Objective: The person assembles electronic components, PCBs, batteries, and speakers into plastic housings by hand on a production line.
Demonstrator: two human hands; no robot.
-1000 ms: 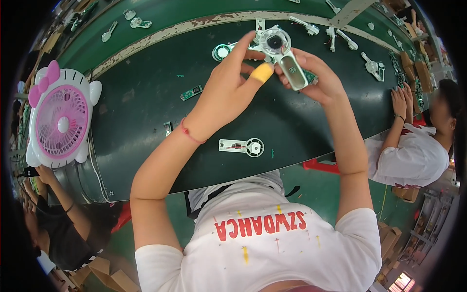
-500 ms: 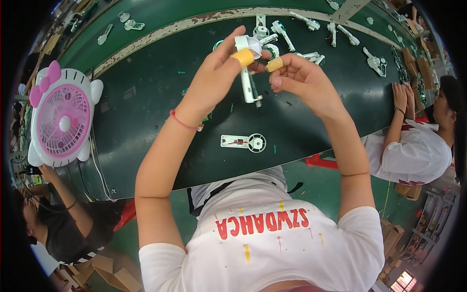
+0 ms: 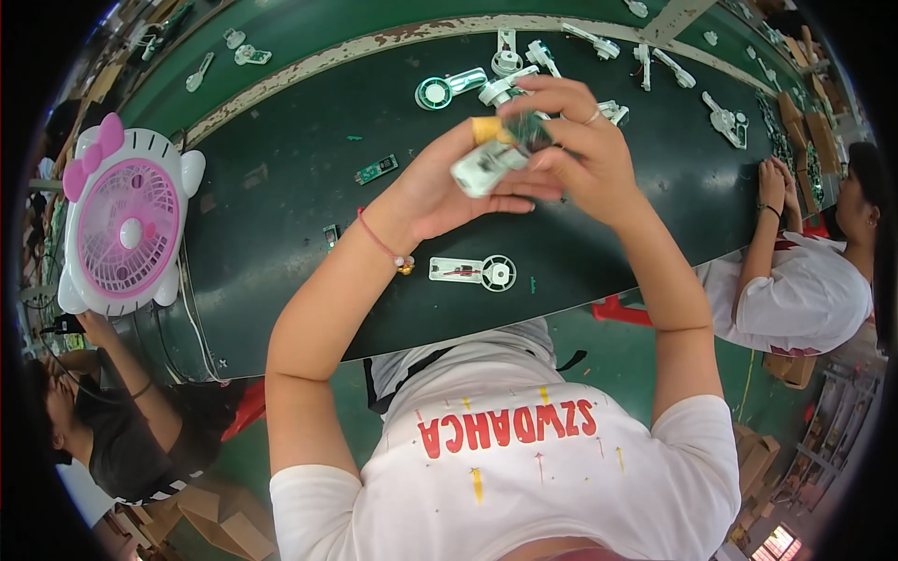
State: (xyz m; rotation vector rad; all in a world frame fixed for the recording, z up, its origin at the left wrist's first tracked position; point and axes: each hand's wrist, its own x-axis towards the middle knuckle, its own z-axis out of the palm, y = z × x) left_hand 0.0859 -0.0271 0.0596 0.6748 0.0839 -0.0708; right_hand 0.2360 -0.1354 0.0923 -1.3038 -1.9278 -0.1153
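Both hands meet above the dark table around a small white handheld-fan part (image 3: pixel 482 171), smeared by motion, with a dark round end. My left hand (image 3: pixel 440 187) holds its pale end between the thumb, wrapped in yellow tape, and the fingers beneath. Closed on the dark end is my right hand (image 3: pixel 591 150), a ring on one finger; its fingertips are partly blurred. Nearer to me lies an open white fan housing half (image 3: pixel 456 270) with a spoked ring and wires inside. Beyond my left hand rests a fan piece with a shiny green handle (image 3: pixel 464 82).
A white and pink desk fan (image 3: pixel 128 224) stands at the left, its cable running down the table. Green circuit boards (image 3: pixel 376 169) lie by my left forearm. Several white fan parts (image 3: pixel 591 42) are scattered along the far edge. Co-workers sit at left and right.
The white part was upright in my left hand, with my right hand apart from it. Now it is tilted lower, and my right hand has come in and gripped its dark end.
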